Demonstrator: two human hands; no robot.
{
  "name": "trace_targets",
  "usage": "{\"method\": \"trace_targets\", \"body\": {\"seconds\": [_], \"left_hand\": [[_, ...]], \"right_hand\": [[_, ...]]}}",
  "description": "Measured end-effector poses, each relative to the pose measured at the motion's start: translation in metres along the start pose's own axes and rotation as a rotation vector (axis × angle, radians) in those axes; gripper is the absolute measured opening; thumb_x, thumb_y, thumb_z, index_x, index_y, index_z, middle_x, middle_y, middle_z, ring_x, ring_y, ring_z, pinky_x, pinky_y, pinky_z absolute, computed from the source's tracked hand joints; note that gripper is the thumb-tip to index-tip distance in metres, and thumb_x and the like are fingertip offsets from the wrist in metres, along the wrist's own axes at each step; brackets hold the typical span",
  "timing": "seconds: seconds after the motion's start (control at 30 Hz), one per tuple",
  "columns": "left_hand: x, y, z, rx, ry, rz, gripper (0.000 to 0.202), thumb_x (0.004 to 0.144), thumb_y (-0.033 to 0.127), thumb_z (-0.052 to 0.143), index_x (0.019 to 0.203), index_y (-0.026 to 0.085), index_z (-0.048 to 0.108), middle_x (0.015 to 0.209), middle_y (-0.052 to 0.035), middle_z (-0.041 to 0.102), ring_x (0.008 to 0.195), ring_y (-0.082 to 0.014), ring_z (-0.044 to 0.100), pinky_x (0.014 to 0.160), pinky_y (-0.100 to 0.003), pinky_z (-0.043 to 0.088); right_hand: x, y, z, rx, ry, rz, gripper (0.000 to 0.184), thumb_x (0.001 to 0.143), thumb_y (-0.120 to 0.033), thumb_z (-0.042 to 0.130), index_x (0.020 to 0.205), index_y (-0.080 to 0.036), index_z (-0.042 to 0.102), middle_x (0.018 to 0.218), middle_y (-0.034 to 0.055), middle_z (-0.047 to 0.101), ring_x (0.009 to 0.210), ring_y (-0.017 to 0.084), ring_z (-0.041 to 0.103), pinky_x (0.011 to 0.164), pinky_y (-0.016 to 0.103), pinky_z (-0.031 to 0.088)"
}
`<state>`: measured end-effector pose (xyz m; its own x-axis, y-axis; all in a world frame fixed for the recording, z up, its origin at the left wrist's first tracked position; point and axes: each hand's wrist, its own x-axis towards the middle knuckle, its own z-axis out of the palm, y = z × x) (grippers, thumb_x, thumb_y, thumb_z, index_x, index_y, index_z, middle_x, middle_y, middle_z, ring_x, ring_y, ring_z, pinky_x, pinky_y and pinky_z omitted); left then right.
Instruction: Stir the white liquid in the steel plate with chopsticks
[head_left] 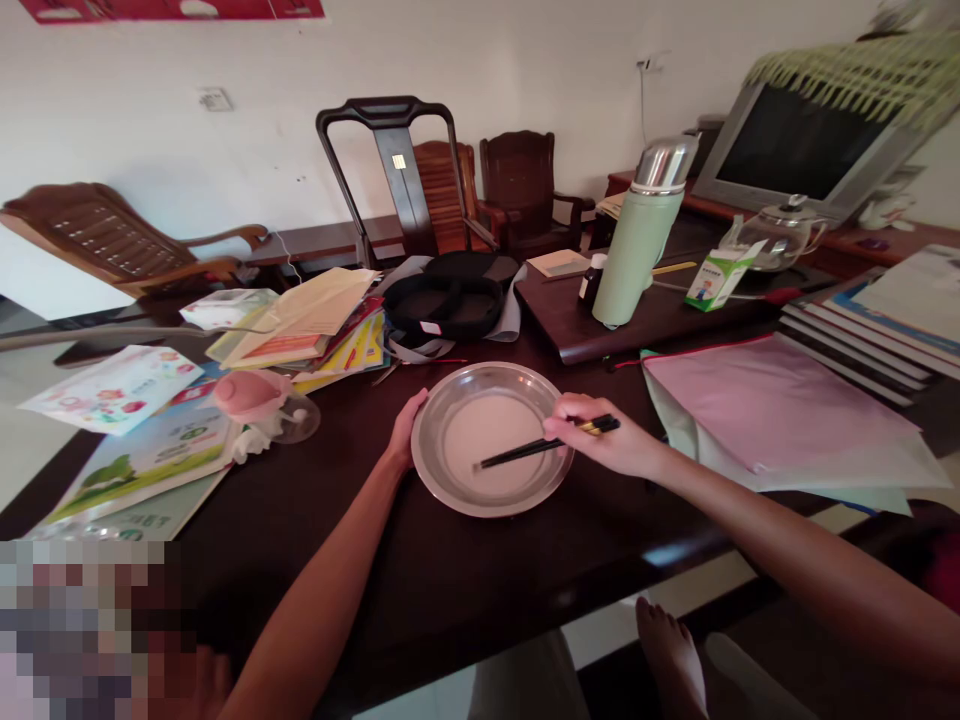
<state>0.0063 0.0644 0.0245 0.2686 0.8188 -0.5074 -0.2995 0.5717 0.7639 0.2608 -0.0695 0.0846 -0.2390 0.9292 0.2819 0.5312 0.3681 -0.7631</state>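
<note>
A round, shallow stainless steel basin (491, 508) rests on the dark table in front of me, holding a pale, milky liquid (480, 430). My left hand (407, 432) grips the basin's left rim, its fingers partly hidden by the side. Black chopsticks (517, 455) with gold bands are held together in my right hand (600, 435) above the right rim. Their tips reach down into the liquid near the middle of the basin.
Behind the basin lies a black case (442, 295). A green thermos (637, 250) stands on a raised board beside a small carton (720, 275). Papers (292, 320) and a pink-capped cup (251, 395) are left; a pink folder (780, 400) lies right. Someone blurred (90, 630) is lower left.
</note>
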Motion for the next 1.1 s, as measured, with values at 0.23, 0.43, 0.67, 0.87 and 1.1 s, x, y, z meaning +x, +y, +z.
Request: {"method": "trace_targets", "body": {"seconds": [0.23,0.43,0.67,0.87,1.1], "left_hand": [[-0.002,0.000,0.002,-0.021,-0.020,-0.007,0.037,0.094,0.031,0.042,0.075,0.016,0.070,0.060,-0.0059,0.070,0.067,-0.0226,0.072,0.064,-0.031,0.058],[-0.002,0.001,0.003,-0.036,-0.011,-0.035,0.039,0.095,0.033,0.041,0.073,0.016,0.069,0.059,-0.0056,0.069,0.066,-0.0224,0.071,0.063,-0.031,0.058],[-0.002,0.001,0.004,-0.015,-0.009,0.002,0.037,0.094,0.031,0.042,0.076,0.015,0.070,0.055,-0.0047,0.067,0.066,-0.0226,0.071,0.062,-0.030,0.057],[0.000,-0.001,0.001,-0.031,-0.011,-0.018,0.035,0.092,0.032,0.043,0.081,0.014,0.070,0.059,-0.0051,0.070,0.065,-0.0233,0.071,0.062,-0.032,0.057],[0.002,0.000,0.001,-0.047,-0.017,-0.011,0.033,0.092,0.033,0.044,0.083,0.014,0.071,0.065,-0.0056,0.072,0.069,-0.0236,0.072,0.065,-0.033,0.057]], "right_hand": [[0.015,0.015,-0.009,-0.138,0.169,-0.052,0.037,0.094,-0.034,0.049,0.060,-0.020,0.050,0.058,-0.0018,0.056,0.060,0.013,0.050,0.065,0.028,0.039],[-0.006,-0.010,-0.034,-0.125,0.097,0.127,0.038,0.095,-0.037,0.046,0.061,-0.022,0.054,0.047,-0.0034,0.053,0.051,0.014,0.052,0.059,0.030,0.038],[0.009,0.014,0.011,-0.020,0.029,-0.088,0.032,0.093,-0.036,0.054,0.064,-0.020,0.056,0.064,-0.0009,0.059,0.064,0.013,0.054,0.066,0.027,0.041],[0.009,0.012,-0.023,-0.190,0.192,0.076,0.037,0.095,-0.036,0.047,0.061,-0.021,0.050,0.056,-0.0017,0.057,0.058,0.014,0.053,0.064,0.029,0.039],[-0.010,-0.015,-0.032,-0.173,0.069,0.058,0.036,0.095,-0.035,0.047,0.061,-0.023,0.051,0.052,-0.0022,0.056,0.055,0.014,0.055,0.062,0.030,0.039]]}}
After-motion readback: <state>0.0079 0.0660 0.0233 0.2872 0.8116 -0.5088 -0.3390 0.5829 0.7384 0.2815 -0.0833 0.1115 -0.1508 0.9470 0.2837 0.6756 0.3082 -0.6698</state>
